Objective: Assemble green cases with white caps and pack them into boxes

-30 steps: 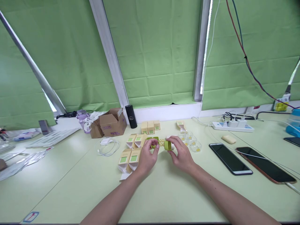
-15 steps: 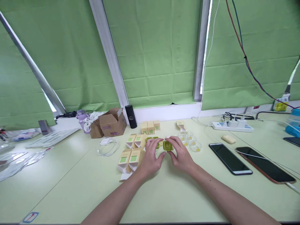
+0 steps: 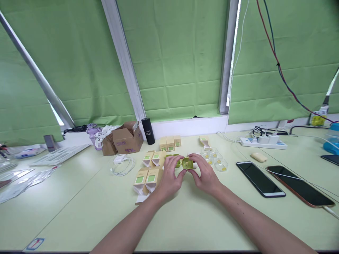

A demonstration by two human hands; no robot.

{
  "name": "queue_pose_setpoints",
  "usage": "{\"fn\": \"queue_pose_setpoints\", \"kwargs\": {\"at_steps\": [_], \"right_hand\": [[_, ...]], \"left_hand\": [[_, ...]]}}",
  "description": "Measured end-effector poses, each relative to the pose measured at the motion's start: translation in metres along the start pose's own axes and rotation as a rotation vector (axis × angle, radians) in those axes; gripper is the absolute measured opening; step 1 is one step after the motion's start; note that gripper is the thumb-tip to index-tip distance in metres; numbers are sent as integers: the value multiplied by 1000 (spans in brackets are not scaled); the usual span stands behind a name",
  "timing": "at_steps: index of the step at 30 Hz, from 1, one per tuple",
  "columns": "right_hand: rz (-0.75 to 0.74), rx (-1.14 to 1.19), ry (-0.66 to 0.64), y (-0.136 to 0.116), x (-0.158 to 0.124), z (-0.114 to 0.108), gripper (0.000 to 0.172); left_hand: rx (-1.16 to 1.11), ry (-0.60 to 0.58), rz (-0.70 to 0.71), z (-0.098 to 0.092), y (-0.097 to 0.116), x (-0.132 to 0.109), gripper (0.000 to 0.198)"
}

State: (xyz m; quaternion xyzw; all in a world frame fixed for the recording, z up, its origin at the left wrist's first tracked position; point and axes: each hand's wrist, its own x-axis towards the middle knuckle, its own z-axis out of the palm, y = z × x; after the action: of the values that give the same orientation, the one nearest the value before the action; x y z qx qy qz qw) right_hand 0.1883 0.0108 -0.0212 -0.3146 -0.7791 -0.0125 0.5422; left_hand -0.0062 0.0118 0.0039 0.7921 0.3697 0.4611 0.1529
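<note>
The small green tub (image 3: 188,163) is held up between the two hands, over the middle of the counter (image 3: 185,218), its open face turned toward the person. The right hand (image 3: 205,174) pinches it at the right side, forefinger over the top edge and thumb under the bottom; the fingers of the left hand (image 3: 171,176) curve around the left side, thumb low and fingertips high, though whether they press on it or only come close I cannot tell. It looks like thin moulded plastic, so it should be light and fairly stiff, perhaps a little slick on its smooth walls, and more likely to slip or spin than to break. The best hold is probably by opposite outer walls, near the rounded corners, keeping fingertips out of the opening. A paler raised spot shows inside, too small to make out as a part or a loose piece. More green tubs (image 3: 168,156) sit just beyond the left hand, partly hidden by it, so their number is unclear. To the right, the see-through cups (image 3: 221,165) blur together, and the right hand covers some. The left hand and forearm also hide part of the nearest paper boxes (image 3: 151,178).
</note>
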Motion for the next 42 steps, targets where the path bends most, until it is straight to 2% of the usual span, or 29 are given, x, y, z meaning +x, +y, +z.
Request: {"fn": "queue_pose_setpoints", "kwargs": {"at_steps": [6,17,32,42], "right_hand": [[-56,-47,-5,2,0,0,30],[-132,-111,8,1,0,0,32],[-153,-122,0,-3,3,-1,34],[-125,-124,8,3,0,2,30]], "left_hand": [[-3,-11,8,0,-1,0,41],[5,-3,24,1,-1,-1,39],[18,1,53,0,0,-2,38],[29,17,42,0,0,-1,37]]}}
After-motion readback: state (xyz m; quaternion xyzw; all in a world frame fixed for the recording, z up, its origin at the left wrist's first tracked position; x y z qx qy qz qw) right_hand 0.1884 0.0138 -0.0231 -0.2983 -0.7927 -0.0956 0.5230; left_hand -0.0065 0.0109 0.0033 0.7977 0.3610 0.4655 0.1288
